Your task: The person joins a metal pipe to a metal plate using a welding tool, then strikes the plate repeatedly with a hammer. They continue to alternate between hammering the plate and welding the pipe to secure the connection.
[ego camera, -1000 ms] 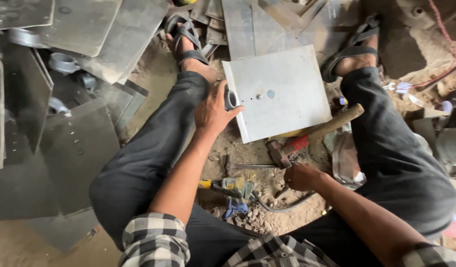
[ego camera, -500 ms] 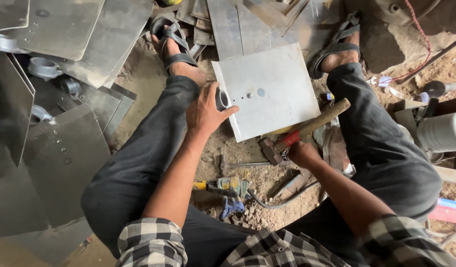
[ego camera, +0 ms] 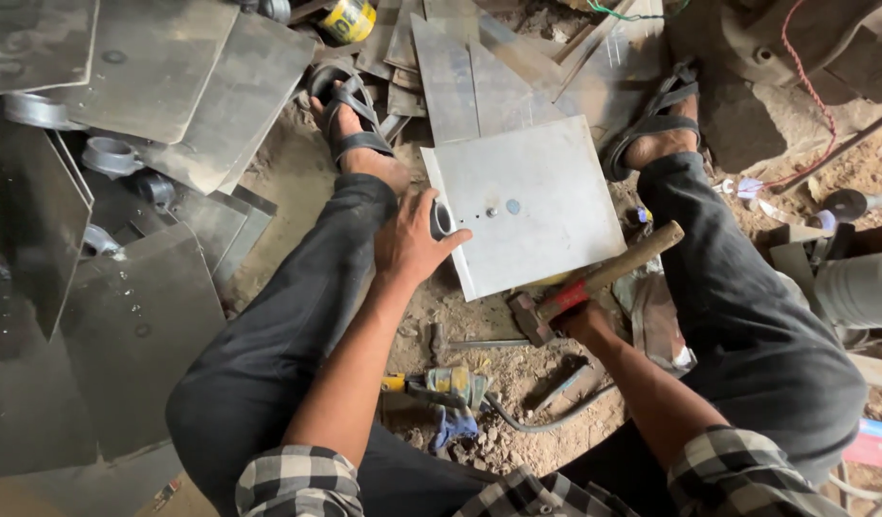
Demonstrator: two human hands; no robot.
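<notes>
Left hand [ego camera: 409,244] is gripping square metal sheet [ego camera: 532,206] at its edge, fingers wrapped; right hand [ego camera: 577,321] is closing on hammer [ego camera: 594,280] handle w/ head low — holes punched, striking unfinished.

Only one labelled item: yellow can [ego camera: 348,19] with a dark printed label, lying tilted at the top edge among the metal sheets [ego camera: 173,86], just above the left sandalled foot [ego camera: 350,129]. No signs, no screens, no other packaging visible.
</notes>
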